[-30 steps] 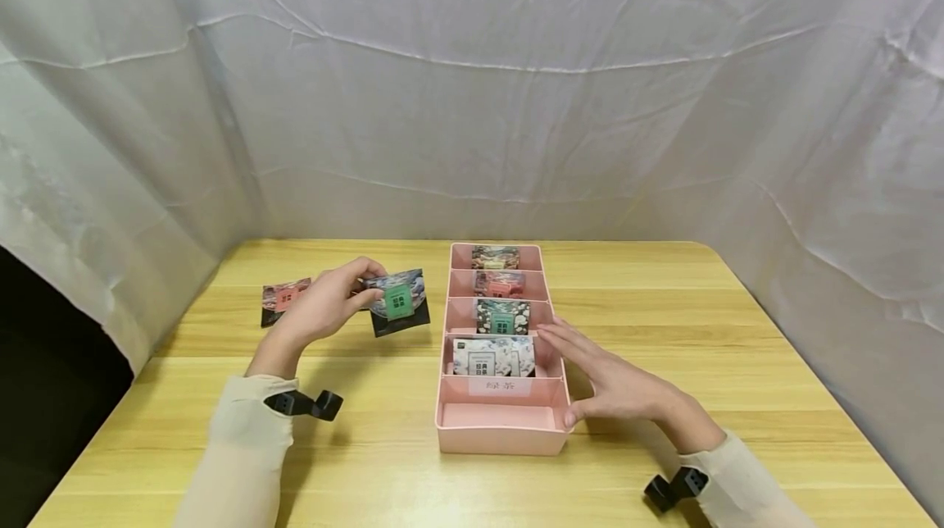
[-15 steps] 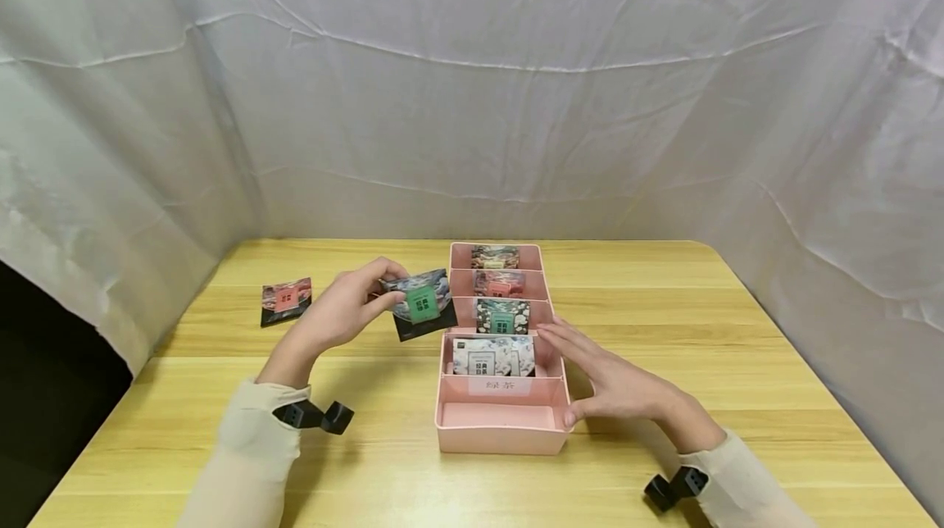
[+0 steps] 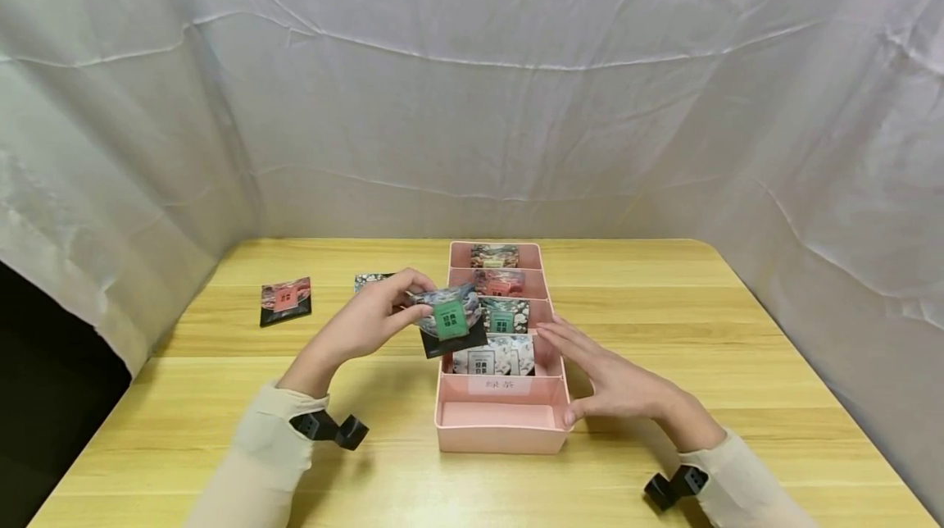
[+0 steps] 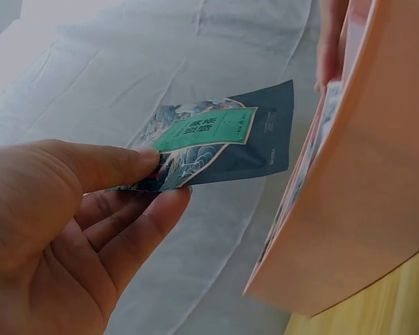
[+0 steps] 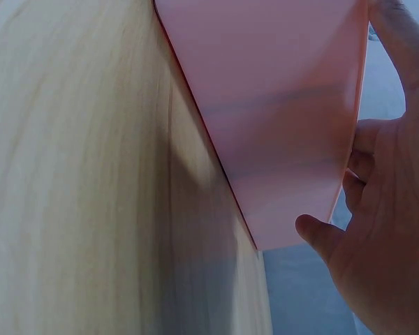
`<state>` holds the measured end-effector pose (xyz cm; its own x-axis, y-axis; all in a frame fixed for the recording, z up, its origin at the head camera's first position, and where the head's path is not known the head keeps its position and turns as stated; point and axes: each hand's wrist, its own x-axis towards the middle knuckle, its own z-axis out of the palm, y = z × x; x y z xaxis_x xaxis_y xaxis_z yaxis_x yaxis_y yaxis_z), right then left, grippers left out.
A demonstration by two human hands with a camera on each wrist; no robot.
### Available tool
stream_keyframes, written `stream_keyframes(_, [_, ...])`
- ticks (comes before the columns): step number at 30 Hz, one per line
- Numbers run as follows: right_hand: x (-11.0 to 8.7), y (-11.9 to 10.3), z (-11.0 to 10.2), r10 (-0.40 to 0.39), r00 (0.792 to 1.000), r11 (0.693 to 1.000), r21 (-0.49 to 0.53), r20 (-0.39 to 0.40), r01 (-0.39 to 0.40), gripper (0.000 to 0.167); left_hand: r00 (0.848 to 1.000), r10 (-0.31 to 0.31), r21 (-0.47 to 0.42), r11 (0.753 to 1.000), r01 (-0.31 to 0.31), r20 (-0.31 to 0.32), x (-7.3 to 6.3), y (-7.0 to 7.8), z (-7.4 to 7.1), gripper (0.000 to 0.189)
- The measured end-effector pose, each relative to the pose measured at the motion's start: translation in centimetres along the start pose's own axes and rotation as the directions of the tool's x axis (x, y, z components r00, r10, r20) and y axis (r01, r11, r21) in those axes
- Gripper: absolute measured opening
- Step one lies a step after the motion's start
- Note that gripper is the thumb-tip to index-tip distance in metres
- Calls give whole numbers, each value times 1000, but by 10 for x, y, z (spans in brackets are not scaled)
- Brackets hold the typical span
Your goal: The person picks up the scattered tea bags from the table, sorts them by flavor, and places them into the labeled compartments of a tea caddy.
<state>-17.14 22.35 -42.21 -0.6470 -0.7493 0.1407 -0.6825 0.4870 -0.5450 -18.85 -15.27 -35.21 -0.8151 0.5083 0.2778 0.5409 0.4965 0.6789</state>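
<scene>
My left hand (image 3: 369,323) pinches a dark blue tea sachet (image 3: 450,325) with a green label between thumb and fingers. The sachet is tilted and overlaps the left wall of a pink divided box (image 3: 501,440) in the head view. In the left wrist view its dark lower end points toward the box wall (image 4: 356,174). My right hand (image 3: 619,384) rests on the box's right rim, fingers spread and thumb near the front corner. White tea sachets (image 3: 483,357) lie in the second compartment from the front; the front one is bare, behind it a handwritten label (image 3: 499,385).
Farther back in the box are a green-labelled floral sachet (image 3: 505,317), a red-labelled sachet (image 3: 500,285) and another sachet (image 3: 494,256). On the wooden table to the left lie a red-labelled sachet (image 3: 285,298) and a floral sachet (image 3: 369,279), partly hidden by my left hand.
My left hand has carried the blue sachet rightward and slightly nearer, up to the box. This uncovers part of the floral sachet on the table. My right hand has stayed on the rim.
</scene>
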Motion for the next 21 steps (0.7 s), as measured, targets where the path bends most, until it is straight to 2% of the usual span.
stream_keyframes(12, [1,1,1,-21,1000,1000,-20,-6,21,112,993,62,-42,997,-58,96,3,9,23,19])
stream_keyframes(21, [0,1,2,3,1000,1000,-6,-6,-3,111,983,79,15,997,-82,165,3,18,43,16])
